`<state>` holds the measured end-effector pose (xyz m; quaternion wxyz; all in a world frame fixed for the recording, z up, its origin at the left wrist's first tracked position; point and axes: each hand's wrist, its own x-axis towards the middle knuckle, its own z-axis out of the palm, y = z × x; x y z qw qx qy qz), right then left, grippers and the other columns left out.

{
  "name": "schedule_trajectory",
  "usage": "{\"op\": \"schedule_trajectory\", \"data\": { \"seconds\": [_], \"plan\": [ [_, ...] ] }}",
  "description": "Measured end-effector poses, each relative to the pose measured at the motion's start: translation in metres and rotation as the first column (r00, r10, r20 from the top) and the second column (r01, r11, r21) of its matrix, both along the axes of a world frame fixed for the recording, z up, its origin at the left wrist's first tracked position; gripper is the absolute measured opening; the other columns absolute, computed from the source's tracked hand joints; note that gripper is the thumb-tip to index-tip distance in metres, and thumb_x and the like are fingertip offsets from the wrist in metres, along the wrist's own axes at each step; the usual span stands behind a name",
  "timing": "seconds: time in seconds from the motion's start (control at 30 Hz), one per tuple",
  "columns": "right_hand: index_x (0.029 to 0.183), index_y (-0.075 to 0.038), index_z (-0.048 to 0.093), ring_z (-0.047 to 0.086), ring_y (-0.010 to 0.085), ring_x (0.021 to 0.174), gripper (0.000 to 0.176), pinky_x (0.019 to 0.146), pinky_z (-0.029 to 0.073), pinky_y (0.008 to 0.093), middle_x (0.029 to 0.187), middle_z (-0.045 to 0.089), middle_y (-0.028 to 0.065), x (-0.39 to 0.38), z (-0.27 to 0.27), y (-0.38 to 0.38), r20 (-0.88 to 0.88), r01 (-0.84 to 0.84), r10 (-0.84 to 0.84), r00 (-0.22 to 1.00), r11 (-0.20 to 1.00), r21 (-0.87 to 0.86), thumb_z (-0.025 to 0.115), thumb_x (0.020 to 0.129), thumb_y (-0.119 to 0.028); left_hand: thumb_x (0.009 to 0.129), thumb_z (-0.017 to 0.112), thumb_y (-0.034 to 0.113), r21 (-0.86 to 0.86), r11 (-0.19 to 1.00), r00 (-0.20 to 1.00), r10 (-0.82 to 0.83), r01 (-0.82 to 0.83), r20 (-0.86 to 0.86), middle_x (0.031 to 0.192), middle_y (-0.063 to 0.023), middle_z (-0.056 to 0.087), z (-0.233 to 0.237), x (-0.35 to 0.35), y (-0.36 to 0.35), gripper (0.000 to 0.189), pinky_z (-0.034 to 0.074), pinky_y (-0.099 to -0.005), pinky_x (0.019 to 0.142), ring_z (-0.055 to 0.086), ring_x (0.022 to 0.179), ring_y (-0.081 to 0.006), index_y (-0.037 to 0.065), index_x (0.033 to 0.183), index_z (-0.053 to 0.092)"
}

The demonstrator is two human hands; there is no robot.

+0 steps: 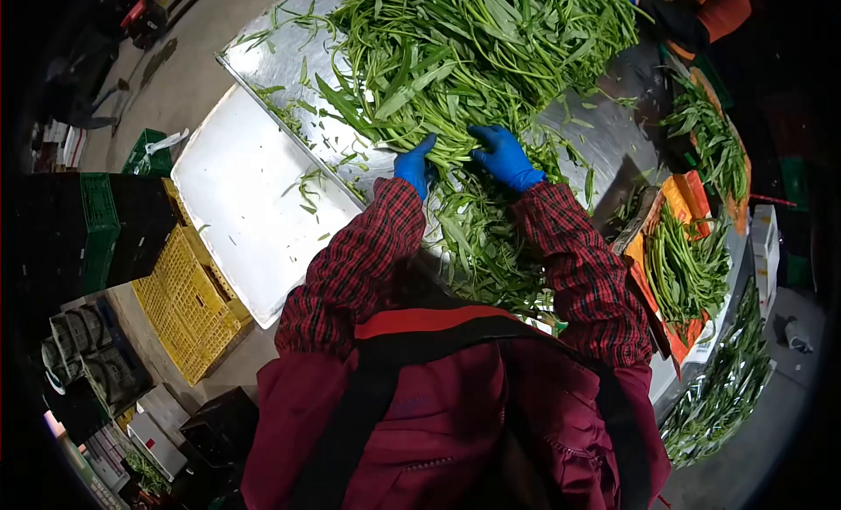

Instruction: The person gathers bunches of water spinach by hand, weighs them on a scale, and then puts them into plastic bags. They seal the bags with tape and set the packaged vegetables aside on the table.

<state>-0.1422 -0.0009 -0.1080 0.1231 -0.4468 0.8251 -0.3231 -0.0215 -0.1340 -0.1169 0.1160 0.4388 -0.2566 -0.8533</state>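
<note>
A large heap of leafy green stems (491, 46) covers the far part of a metal table (613, 129). At the heap's near edge, my left hand (413, 166), in a blue glove, is closed around the left end of a bunch of green stems (448, 147). My right hand (506, 158), also blue-gloved, grips the same bunch from the right, thumb and fingers at the stems. More loose greens (482, 247) lie between my forearms, close to my body. The undersides of both hands are hidden.
A white tray (254, 203) with leaf scraps adjoins the table's left side, near a yellow crate (188, 300). Orange bags of greens (688, 265) stand right. Another bundle (723, 378) lies lower right. Part of another person (723, 15) shows at upper right.
</note>
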Motion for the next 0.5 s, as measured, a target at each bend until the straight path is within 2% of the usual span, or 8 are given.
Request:
{"op": "schedule_trajectory", "data": {
  "seconds": [0.07, 0.1, 0.27, 0.33, 0.37, 0.43, 0.47, 0.5],
  "plan": [
    [0.105, -0.009, 0.052, 0.048, 0.0319, 0.090, 0.040, 0.080, 0.040, 0.0358, 0.098, 0.050, 0.0161, -0.003, 0.003, 0.004, 0.131, -0.061, 0.068, 0.989, 0.997, -0.054, 0.061, 0.066, -0.013, 0.070, 0.065, 0.019, -0.278, 0.954, 0.993, -0.117, 0.111, -0.005, 0.092, -0.0079, 0.056, -0.006, 0.005, -0.002, 0.037, 0.045, -0.0287, 0.061, 0.055, 0.076, -0.0189, 0.003, 0.100, 0.051],
    [0.105, -0.009, 0.052, 0.049, 0.0298, 0.090, 0.039, 0.080, 0.040, 0.0346, 0.097, 0.051, 0.0152, -0.004, 0.004, 0.005, 0.163, -0.056, 0.065, 0.985, 0.996, -0.064, 0.060, 0.067, -0.011, 0.070, 0.065, 0.019, -0.235, 0.949, 0.977, -0.194, 0.209, 0.086, 0.091, -0.0069, 0.057, -0.009, 0.013, -0.003, 0.037, 0.046, -0.0291, 0.059, 0.055, 0.073, -0.0175, 0.003, 0.100, 0.051],
    [0.109, -0.008, 0.050, 0.050, 0.0255, 0.093, 0.040, 0.081, 0.041, 0.0312, 0.100, 0.051, 0.0129, 0.007, 0.009, 0.003, 0.167, -0.073, 0.074, 0.983, 0.997, -0.009, 0.058, 0.070, -0.006, 0.070, 0.065, 0.020, -0.275, 0.940, 0.976, -0.166, 0.200, 0.142, 0.086, -0.0033, 0.056, 0.009, 0.016, 0.013, 0.038, 0.045, -0.0279, 0.051, 0.053, 0.067, -0.0143, 0.005, 0.102, 0.051],
    [0.109, -0.009, 0.050, 0.050, 0.0245, 0.094, 0.039, 0.081, 0.041, 0.0302, 0.101, 0.051, 0.0125, 0.008, 0.009, 0.003, 0.275, -0.045, 0.050, 0.960, 0.999, -0.024, 0.057, 0.071, -0.005, 0.068, 0.067, 0.023, -0.188, 0.962, 0.977, -0.176, 0.196, 0.116, 0.085, -0.0023, 0.056, 0.011, 0.007, 0.014, 0.039, 0.043, -0.0286, 0.050, 0.052, 0.064, -0.0129, 0.008, 0.101, 0.051],
    [0.110, -0.009, 0.050, 0.050, 0.0235, 0.094, 0.039, 0.081, 0.042, 0.0293, 0.102, 0.050, 0.0127, 0.009, 0.010, 0.003, 0.294, -0.040, 0.052, 0.955, 0.998, -0.046, 0.056, 0.072, -0.005, 0.067, 0.068, 0.024, -0.167, 0.964, 0.967, -0.177, 0.209, 0.186, 0.085, -0.0021, 0.056, 0.004, 0.004, 0.012, 0.040, 0.043, -0.0284, 0.050, 0.051, 0.064, -0.0129, 0.009, 0.101, 0.051],
    [0.107, -0.005, 0.051, 0.053, 0.0258, 0.088, 0.037, 0.076, 0.043, 0.0310, 0.098, 0.052, 0.0161, 0.019, 0.012, 0.001, 0.497, 0.033, 0.023, 0.868, 0.994, -0.103, 0.058, 0.071, -0.014, 0.063, 0.071, 0.024, -0.091, 0.974, 0.958, -0.185, 0.208, 0.219, 0.086, -0.0023, 0.056, 0.005, 0.001, 0.010, 0.047, 0.041, -0.0272, 0.050, 0.052, 0.066, -0.0134, 0.009, 0.102, 0.050],
    [0.105, -0.004, 0.052, 0.054, 0.0242, 0.086, 0.035, 0.074, 0.043, 0.0301, 0.095, 0.054, 0.0166, 0.022, 0.014, 0.000, 0.336, -0.013, 0.051, 0.941, 0.994, -0.113, 0.058, 0.073, -0.017, 0.063, 0.071, 0.023, -0.163, 0.964, 0.968, -0.179, 0.208, 0.177, 0.088, -0.0006, 0.055, 0.010, 0.003, 0.012, 0.046, 0.041, -0.0294, 0.056, 0.050, 0.069, -0.0142, 0.011, 0.103, 0.050],
    [0.105, -0.004, 0.052, 0.054, 0.0242, 0.086, 0.035, 0.074, 0.043, 0.0301, 0.095, 0.054, 0.0166, 0.022, 0.016, -0.002, 0.336, -0.009, 0.047, 0.941, 0.994, -0.112, 0.058, 0.073, -0.017, 0.063, 0.071, 0.023, -0.229, 0.951, 0.974, -0.177, 0.205, 0.138, 0.090, 0.0010, 0.054, 0.015, 0.006, 0.013, 0.046, 0.040, -0.0316, 0.062, 0.048, 0.071, -0.0150, 0.013, 0.103, 0.050]
  ]
}}
